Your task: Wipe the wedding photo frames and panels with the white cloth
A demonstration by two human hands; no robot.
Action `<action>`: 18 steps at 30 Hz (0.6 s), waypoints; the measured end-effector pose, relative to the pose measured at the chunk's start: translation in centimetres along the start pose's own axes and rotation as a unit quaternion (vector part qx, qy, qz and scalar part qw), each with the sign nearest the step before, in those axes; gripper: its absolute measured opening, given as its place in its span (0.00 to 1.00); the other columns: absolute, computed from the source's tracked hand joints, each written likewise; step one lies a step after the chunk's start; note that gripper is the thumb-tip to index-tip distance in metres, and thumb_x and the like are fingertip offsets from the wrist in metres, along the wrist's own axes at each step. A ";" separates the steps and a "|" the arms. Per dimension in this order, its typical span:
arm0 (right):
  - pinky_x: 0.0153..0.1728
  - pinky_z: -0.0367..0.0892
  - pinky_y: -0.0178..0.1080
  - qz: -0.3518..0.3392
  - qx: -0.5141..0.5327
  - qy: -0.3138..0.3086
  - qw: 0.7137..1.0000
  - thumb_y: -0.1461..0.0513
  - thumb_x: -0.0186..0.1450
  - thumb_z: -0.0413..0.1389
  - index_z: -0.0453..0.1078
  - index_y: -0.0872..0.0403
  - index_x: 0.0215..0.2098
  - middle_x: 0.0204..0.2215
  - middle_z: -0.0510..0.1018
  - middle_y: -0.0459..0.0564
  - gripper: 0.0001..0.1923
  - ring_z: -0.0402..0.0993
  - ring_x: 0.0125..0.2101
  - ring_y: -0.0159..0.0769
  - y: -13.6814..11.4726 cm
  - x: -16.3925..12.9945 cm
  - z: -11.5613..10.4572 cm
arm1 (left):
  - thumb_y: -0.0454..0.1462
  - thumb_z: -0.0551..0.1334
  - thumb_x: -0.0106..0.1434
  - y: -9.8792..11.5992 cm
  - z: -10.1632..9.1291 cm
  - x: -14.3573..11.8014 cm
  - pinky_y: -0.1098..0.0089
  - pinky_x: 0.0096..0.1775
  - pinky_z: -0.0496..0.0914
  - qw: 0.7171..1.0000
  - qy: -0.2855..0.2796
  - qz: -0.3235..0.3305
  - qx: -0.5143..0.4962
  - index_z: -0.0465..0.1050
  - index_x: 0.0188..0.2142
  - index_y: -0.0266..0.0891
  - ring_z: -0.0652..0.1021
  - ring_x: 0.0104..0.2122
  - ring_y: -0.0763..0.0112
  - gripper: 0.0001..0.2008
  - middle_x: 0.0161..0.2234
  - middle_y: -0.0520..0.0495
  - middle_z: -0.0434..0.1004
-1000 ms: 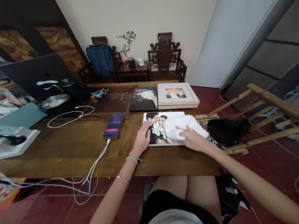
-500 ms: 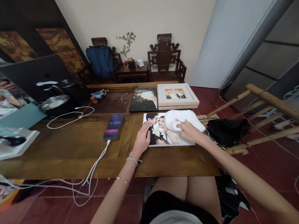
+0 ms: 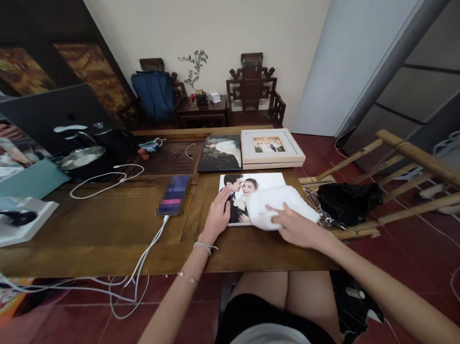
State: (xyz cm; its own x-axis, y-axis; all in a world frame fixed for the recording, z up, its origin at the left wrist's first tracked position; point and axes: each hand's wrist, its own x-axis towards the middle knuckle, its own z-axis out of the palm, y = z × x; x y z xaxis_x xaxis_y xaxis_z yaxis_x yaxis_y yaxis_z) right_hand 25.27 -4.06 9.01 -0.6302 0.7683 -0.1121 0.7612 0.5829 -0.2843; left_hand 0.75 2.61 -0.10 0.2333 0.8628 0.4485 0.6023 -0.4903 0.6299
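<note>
A photo panel [image 3: 235,203] printed with a couple in wedding clothes lies flat near the table's front edge. My left hand [image 3: 218,210] rests on its left side, fingers stretched out and lying flat. My right hand [image 3: 295,224] grips a fluffy white cloth [image 3: 282,202], pressed over the panel's lower right part and hanging past its near edge. The cloth hides that part of the picture. Just behind the panel are a dark photo panel [image 3: 219,153] showing a white gown and a pale wooden picture frame [image 3: 273,147] with a small photo inside.
A phone [image 3: 174,195] on white cables lies left of the panel. Farther left are a power strip [image 3: 18,218], a glass-lidded pot [image 3: 81,159] and a laptop [image 3: 47,118]. Another person's hand [image 3: 5,133] shows at the far left. A bamboo chair [image 3: 419,155] holding a black bag [image 3: 348,201] stands right.
My right hand has drawn the white cloth down toward me across the panel, uncovering its upper right part. My left hand has stayed in place.
</note>
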 end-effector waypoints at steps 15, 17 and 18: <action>0.44 0.59 0.41 0.091 -0.042 0.070 0.992 0.71 0.57 0.45 0.71 0.59 0.36 0.40 0.77 0.61 0.14 0.71 0.43 0.46 3.1 9.2 -2.2 | 0.31 0.49 0.65 0.1 0.0 0.0 0.55 0.61 0.58 1.000 0.011 0.005 -0.015 0.67 0.54 0.36 0.63 0.60 0.62 0.20 0.58 0.41 0.65; 0.51 0.55 0.48 0.072 -0.040 0.064 0.995 0.71 0.57 0.46 0.71 0.60 0.37 0.44 0.75 0.62 0.15 0.68 0.50 0.48 1.7 6.7 -0.9 | 0.32 0.49 0.64 0.1 0.0 0.1 0.55 0.61 0.58 1.000 0.013 0.006 -0.017 0.67 0.53 0.36 0.64 0.59 0.61 0.19 0.57 0.41 0.66; 0.54 0.52 0.52 0.056 -0.038 0.058 0.996 0.72 0.56 0.45 0.71 0.60 0.37 0.46 0.74 0.63 0.16 0.64 0.54 0.49 0.9 5.3 -0.3 | 0.31 0.49 0.64 0.1 0.1 0.1 0.54 0.61 0.58 1.000 0.015 0.006 -0.018 0.67 0.53 0.36 0.64 0.59 0.61 0.19 0.57 0.41 0.66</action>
State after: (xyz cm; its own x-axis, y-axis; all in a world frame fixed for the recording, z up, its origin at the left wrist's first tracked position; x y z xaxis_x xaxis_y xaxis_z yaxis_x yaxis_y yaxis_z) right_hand 22.68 0.62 8.41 -0.5223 0.8523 -0.0279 0.8379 0.5068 -0.2028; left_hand 0.85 2.63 -0.05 0.2174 0.8529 0.4746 0.5718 -0.5054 0.6462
